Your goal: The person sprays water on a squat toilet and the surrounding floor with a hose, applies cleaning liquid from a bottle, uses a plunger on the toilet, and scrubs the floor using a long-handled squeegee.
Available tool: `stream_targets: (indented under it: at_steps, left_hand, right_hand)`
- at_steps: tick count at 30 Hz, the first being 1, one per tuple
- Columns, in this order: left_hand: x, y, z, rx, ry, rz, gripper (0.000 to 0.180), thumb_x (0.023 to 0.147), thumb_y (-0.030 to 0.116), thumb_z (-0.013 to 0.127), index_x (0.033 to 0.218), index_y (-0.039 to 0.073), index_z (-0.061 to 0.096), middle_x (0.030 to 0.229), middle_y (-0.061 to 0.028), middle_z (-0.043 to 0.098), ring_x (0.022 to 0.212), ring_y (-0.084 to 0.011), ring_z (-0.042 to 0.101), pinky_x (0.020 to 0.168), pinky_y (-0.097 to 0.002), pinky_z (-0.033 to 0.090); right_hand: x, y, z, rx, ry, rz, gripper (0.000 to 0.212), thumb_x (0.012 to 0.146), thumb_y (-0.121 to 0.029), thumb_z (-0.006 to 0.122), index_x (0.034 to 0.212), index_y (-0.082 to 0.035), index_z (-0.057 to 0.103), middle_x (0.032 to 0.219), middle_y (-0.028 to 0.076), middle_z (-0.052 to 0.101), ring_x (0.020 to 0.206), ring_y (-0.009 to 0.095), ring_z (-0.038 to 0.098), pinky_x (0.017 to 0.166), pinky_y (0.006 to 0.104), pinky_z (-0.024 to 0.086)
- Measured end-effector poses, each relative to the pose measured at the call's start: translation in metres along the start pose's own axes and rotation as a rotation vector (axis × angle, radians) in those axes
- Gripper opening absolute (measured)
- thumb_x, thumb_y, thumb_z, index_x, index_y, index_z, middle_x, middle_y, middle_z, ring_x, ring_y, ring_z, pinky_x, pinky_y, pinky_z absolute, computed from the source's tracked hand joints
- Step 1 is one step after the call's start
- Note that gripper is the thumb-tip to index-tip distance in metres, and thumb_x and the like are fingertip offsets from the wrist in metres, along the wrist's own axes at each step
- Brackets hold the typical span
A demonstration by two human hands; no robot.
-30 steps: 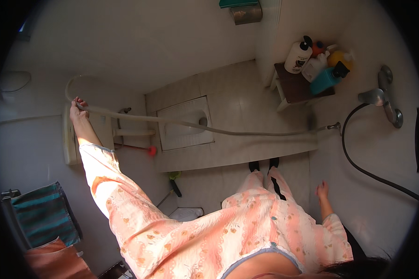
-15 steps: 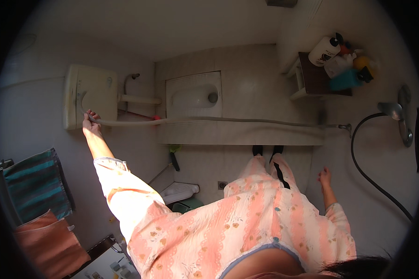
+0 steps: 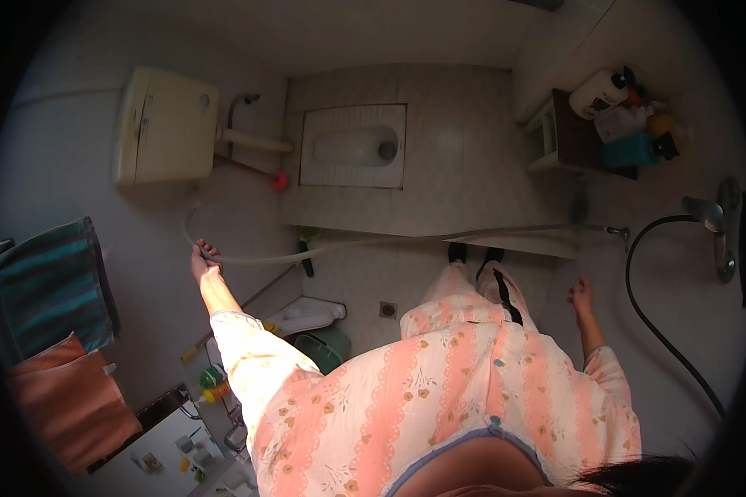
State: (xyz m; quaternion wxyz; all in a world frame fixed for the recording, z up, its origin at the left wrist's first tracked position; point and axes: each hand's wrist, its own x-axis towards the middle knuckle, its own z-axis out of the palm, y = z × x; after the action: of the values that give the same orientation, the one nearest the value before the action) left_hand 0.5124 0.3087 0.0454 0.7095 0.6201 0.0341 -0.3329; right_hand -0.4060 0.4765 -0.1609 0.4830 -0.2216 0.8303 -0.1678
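A long pale hose point(image 3: 373, 239) runs from a small tap point(image 3: 617, 234) low on the right wall across to my left hand point(image 3: 207, 258). That hand is closed round the hose near its free end, which curves up beyond my fingers. My left arm is stretched out to the left, over the floor by the left wall. On the other side my right hand point(image 3: 582, 296) hangs beside my leg, its fingers loosely bent and apart, with nothing seen in it. A squat toilet point(image 3: 354, 147) is set into the raised tiled platform in front of me.
A cistern point(image 3: 170, 128) hangs on the left wall, a red plunger point(image 3: 280, 181) below it. Bottles crowd a small stool point(image 3: 576, 137) at the far right. A black shower hose point(image 3: 638, 306) loops down the right wall. Nearer lie a green bucket point(image 3: 323, 346) and hanging towels point(image 3: 54, 286).
My left hand has moved down and right, away from the cistern, bringing the hose with it. The view has shifted a little. My right hand still hangs low.
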Motion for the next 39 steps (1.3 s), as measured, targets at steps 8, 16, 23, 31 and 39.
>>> stream_targets:
  at_steps: [8, 16, 23, 31, 39]
  left_hand:
    - [-0.029, -0.025, -0.038, 0.062, 0.043, -0.008, 0.018, 0.094, 0.021, 0.046, 0.099, 0.006, 0.054, 0.087, -0.0062, 0.059, 0.063, -0.0153, 0.048, 0.047, -0.0260, 0.038]
    - [-0.040, -0.005, -0.008, 0.000, -0.183, 0.039, 0.018, 0.092, 0.017, 0.050, 0.103, 0.004, 0.054, 0.092, -0.0084, 0.061, 0.063, -0.0164, 0.050, 0.048, -0.0262, 0.043]
    - [-0.056, -0.027, 0.006, 0.001, -0.195, -0.076, 0.017, 0.094, 0.017, 0.046, 0.095, 0.002, 0.053, 0.083, -0.0079, 0.058, 0.060, -0.0155, 0.045, 0.046, -0.0253, 0.039]
    - [-0.107, -0.094, 0.001, 0.174, -0.208, -0.026, 0.017, 0.092, 0.017, 0.050, 0.102, 0.004, 0.055, 0.090, -0.0064, 0.060, 0.061, -0.0153, 0.050, 0.047, -0.0270, 0.041]
    - [-0.168, -0.157, 0.012, 0.357, -0.323, -0.020, 0.017, 0.091, 0.019, 0.053, 0.103, 0.007, 0.054, 0.090, -0.0064, 0.061, 0.060, -0.0143, 0.052, 0.048, -0.0253, 0.043]
  right_hand:
    - [-0.001, 0.012, -0.004, -0.034, 0.028, -0.007, 0.044, 0.089, -0.013, 0.044, 0.132, -0.005, 0.038, 0.125, 0.011, 0.045, 0.087, 0.018, 0.058, 0.064, 0.0302, 0.051]
    - [-0.007, 0.021, -0.004, -0.024, 0.047, 0.018, 0.044, 0.087, -0.012, 0.043, 0.131, -0.004, 0.039, 0.127, 0.011, 0.045, 0.088, 0.017, 0.057, 0.064, 0.0303, 0.051]
    - [-0.009, 0.053, -0.004, -0.007, 0.045, -0.006, 0.046, 0.085, -0.013, 0.045, 0.130, -0.002, 0.039, 0.131, 0.012, 0.043, 0.084, 0.016, 0.057, 0.062, 0.0291, 0.050]
    - [-0.020, 0.075, -0.028, -0.005, -0.005, 0.040, 0.046, 0.085, -0.012, 0.045, 0.129, -0.001, 0.039, 0.125, 0.013, 0.046, 0.082, 0.015, 0.056, 0.059, 0.0284, 0.050]
    - [-0.013, 0.159, -0.078, 0.004, 0.063, -0.020, 0.044, 0.086, -0.012, 0.045, 0.129, -0.005, 0.040, 0.121, 0.011, 0.046, 0.081, 0.017, 0.057, 0.058, 0.0300, 0.051]
